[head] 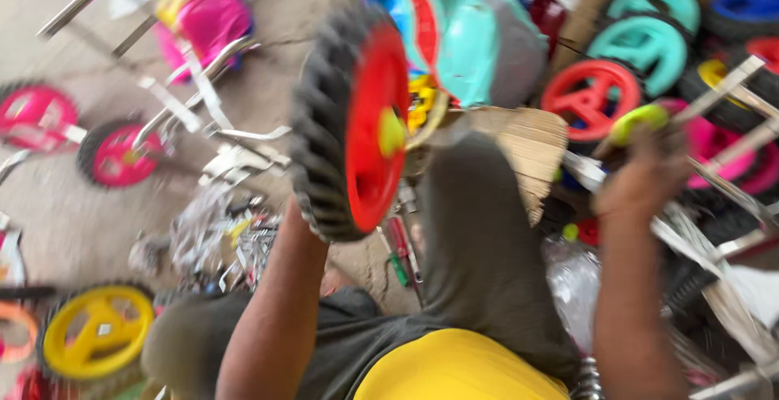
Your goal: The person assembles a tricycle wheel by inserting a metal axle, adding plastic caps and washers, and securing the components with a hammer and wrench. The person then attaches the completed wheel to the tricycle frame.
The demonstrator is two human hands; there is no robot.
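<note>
On the floor at near left lies a yellow plastic spoked wheel, well apart from both hands. The left hand holds up a black-treaded toy wheel with a red plastic hub and yellow centre cap, standing on edge, axle pointing right; its fingers are hidden behind the tyre, so their closure cannot be told. Far right, the right hand is closed around a small yellow-green plastic cap, level with the red hub.

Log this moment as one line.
left hand: behind red-hubbed black wheel, holding it up | right hand: on yellow-green cap | view: blurred
</note>
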